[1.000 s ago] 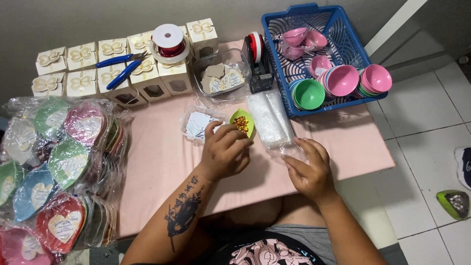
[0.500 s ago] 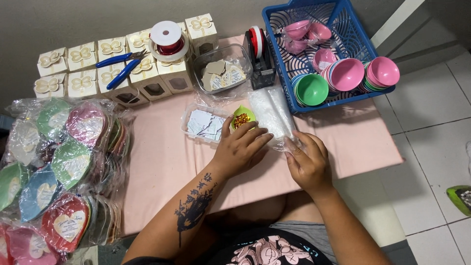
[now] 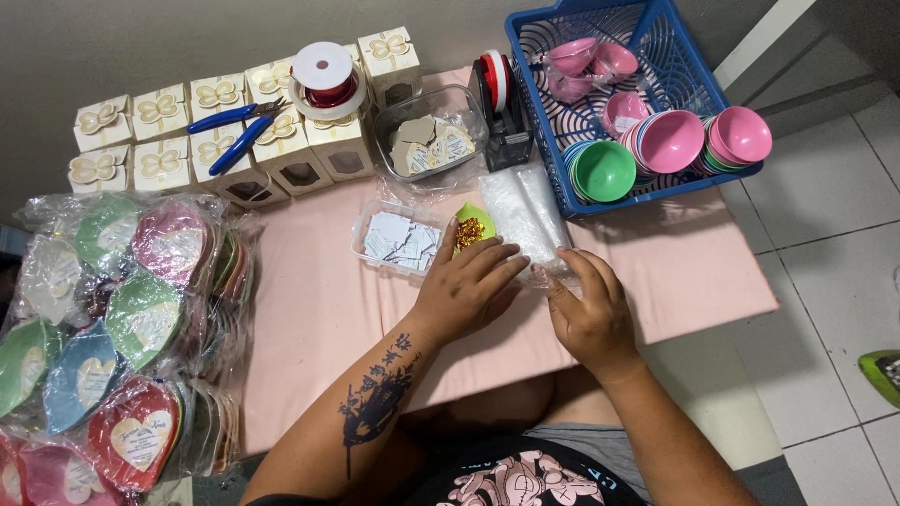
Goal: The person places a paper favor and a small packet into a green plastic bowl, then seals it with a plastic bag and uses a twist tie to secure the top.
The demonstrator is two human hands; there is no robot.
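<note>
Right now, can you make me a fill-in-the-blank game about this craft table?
1. The little bowls sit in a ____ basket.
2. The pliers on the white boxes have ____ handles.
3. The left hand touches a small ____ bowl with gold bits.
4. The right hand rests on clear plastic ____.

Missing words: blue; blue; green; bags

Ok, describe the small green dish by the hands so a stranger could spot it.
On the pink table, look just beyond the left hand, beside the clear tray of white paper pieces. The green dish there is the only one outside the blue basket, and holds gold glitter.
</note>
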